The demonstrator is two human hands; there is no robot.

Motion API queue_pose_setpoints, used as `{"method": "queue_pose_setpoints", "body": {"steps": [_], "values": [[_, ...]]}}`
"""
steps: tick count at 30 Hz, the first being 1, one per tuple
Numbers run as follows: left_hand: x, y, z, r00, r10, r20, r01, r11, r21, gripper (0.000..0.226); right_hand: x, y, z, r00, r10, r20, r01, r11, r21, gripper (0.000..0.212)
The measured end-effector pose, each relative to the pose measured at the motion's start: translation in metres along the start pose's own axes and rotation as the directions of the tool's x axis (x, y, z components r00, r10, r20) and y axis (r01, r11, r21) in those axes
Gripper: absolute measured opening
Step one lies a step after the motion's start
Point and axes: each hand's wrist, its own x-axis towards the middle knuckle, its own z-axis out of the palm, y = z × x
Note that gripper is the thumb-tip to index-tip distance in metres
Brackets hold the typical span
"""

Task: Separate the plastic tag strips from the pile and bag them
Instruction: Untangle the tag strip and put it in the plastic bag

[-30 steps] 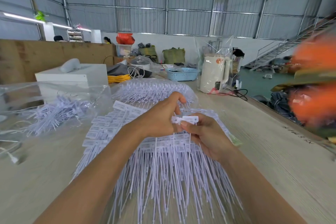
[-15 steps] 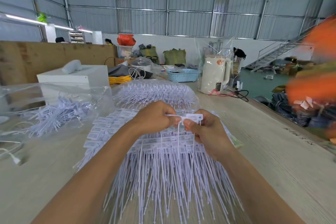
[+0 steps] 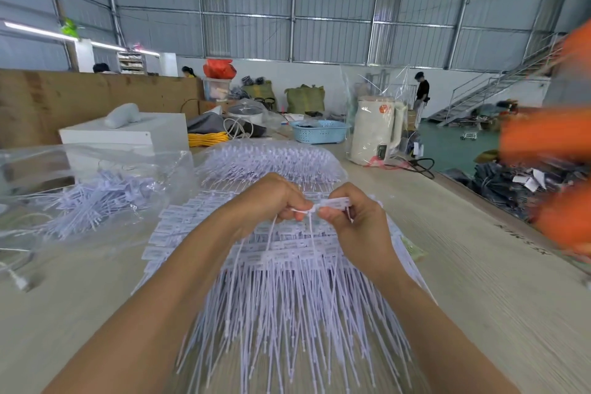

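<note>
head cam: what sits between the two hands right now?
A white tag strip: the left hand and right hand each pinch one end, held above the pile of tag strips. The head view shows nothing else in that gap.

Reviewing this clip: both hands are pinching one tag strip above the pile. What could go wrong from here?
1. The left hand and right hand pinch one tag strip whose tail hangs into the pile; pulling may drag neighbouring strips along.
2. Twisting at the tag's head could snap or bend it.
3. The clear bag lies off to the left, crumpled; strips may miss its opening and scatter on the table.
</note>
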Motion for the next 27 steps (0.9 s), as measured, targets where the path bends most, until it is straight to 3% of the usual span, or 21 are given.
{"method": "queue_pose_setpoints", "body": {"steps": [3,5,9,13,16,18,24,27], "values": [[-0.004,0.004,0.0,0.999,0.015,0.028,-0.016,1.0,0.024,0.036,0.001,0.005,0.0,0.996,0.084,-0.012,-0.084,0.996,-0.021,0.026],[-0.008,0.009,-0.003,0.994,0.04,0.102,-0.041,0.999,0.009,0.038,0.004,0.014,-0.014,0.969,0.226,-0.094,-0.227,0.974,0.007,0.031],[-0.011,0.008,-0.007,0.996,0.077,0.037,-0.08,0.993,0.089,0.033,0.005,0.022,-0.041,0.912,0.407,-0.047,-0.394,0.902,0.174,0.013],[-0.012,0.001,-0.002,0.993,0.097,0.068,-0.111,0.962,0.249,0.028,0.006,0.006,-0.032,0.91,0.409,0.069,-0.411,0.867,0.28,0.007],[-0.012,0.004,-0.003,0.991,0.084,0.101,-0.115,0.928,0.354,0.014,0.006,-0.004,-0.025,0.895,0.406,0.184,-0.438,0.726,0.53,0.004],[-0.011,0.006,-0.001,0.987,0.089,0.13,-0.135,0.905,0.403,0.014,0.005,-0.008,-0.022,0.899,0.37,0.235,-0.435,0.684,0.586,0.006],[-0.009,0.003,0.009,0.962,0.236,0.136,-0.272,0.827,0.491,0.034,0.001,-0.005,-0.01,0.882,0.346,0.319,-0.464,0.753,0.466,0.037],[-0.008,-0.001,0.01,0.957,0.269,0.106,-0.284,0.811,0.512,0.046,0.0,-0.004,-0.01,0.855,0.386,0.345,-0.509,0.749,0.424,0.037]]}}
